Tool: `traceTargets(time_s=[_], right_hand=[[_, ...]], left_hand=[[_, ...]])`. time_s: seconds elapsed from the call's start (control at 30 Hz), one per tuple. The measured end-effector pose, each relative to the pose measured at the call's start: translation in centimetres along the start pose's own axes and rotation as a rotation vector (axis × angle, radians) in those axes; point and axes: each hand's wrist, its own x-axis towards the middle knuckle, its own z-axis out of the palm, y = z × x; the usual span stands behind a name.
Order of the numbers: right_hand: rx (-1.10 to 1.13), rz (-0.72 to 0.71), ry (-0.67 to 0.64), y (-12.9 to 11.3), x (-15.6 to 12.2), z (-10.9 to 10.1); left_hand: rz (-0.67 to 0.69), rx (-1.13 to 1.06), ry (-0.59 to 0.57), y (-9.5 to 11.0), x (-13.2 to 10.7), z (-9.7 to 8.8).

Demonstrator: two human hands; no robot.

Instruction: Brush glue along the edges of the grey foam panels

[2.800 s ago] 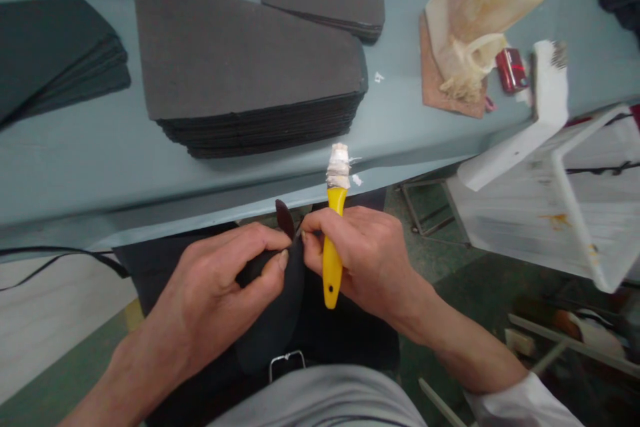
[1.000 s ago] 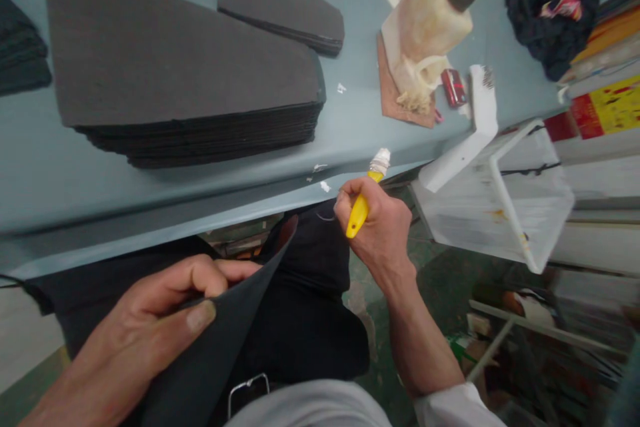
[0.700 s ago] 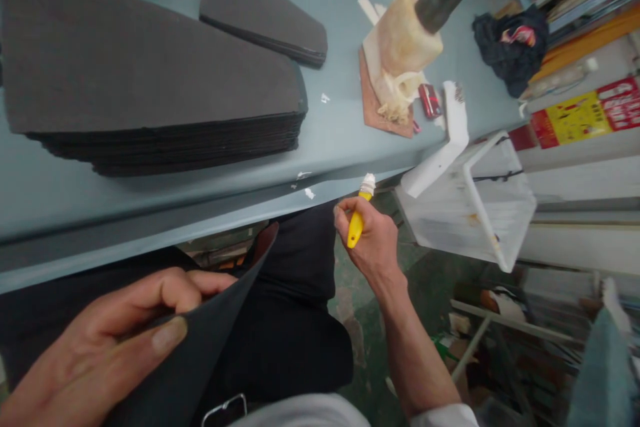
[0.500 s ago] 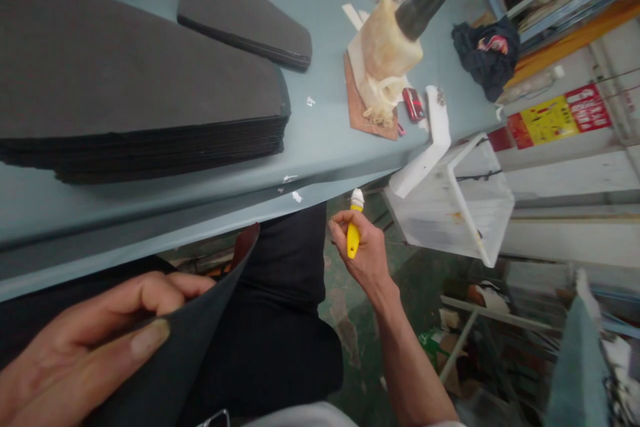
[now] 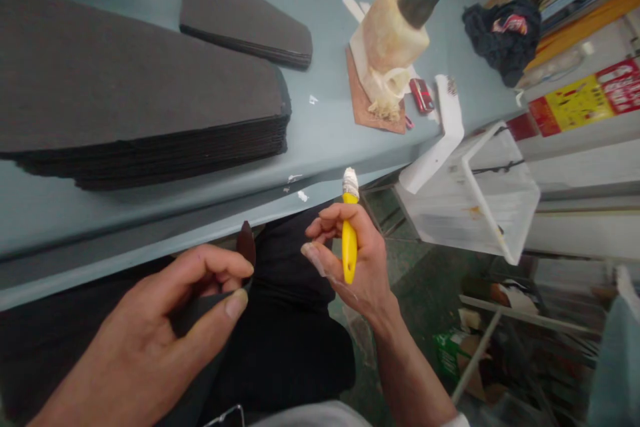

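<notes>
My left hand [image 5: 165, 327] pinches a thin black sheet [image 5: 210, 300] over my lap, thumb on top; the sheet's brownish tip [image 5: 246, 245] sticks up past my fingers. My right hand [image 5: 353, 260] holds a yellow-handled brush [image 5: 349, 240] upright, its glue-caked white tip just below the table edge, thumb and forefinger partly spread. The two hands are a short gap apart, in front of the blue table [image 5: 320, 140].
A tall stack of black sheets [image 5: 145, 113] and a thinner stack [image 5: 245, 17] lie on the table. A glue-crusted pot [image 5: 387, 47] with a dark handle, a red lighter [image 5: 421, 95], a dark cloth [image 5: 503, 37]. A white frame [image 5: 475, 173] hangs off the right end.
My right hand with the brush swung out to the right away from the sheet, then came back toward my left hand. The left hand kept its grip and raised the sheet's tip.
</notes>
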Motion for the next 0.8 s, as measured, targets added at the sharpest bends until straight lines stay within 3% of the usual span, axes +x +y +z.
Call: traceTargets(time_s=[0.17, 0.37, 0.53, 0.63, 0.73, 0.8], right_hand=[[-0.028, -0.035, -0.005, -0.5, 0.2, 0.2], [-0.175, -0.276, -0.054, -1.5, 0.3, 0.4], [-0.210, -0.404, -0.095, -1.4, 0.2, 1.3], [-0.222, -0.411, -0.105, -0.8, 0.0, 1.7], [-0.266, -0.421, -0.065, 0.0, -0.3, 1.9], [-0.277, -0.419, -0.027, 0.7, -0.5, 2.0]], left_hand=[[-0.028, -0.132, -0.099, -0.1, 0.7, 0.2], [0.004, -0.137, -0.112, 0.5, 1.5, -0.9], [-0.113, -0.203, -0.228, -2.3, 0.8, -2.0], [-0.083, -0.286, -0.234, -3.6, 0.1, -2.6], [0.000, -0.446, -0.251, -3.2, -0.3, -2.9], [-0.044, -0.590, -0.255, -2.1, -0.5, -2.9]])
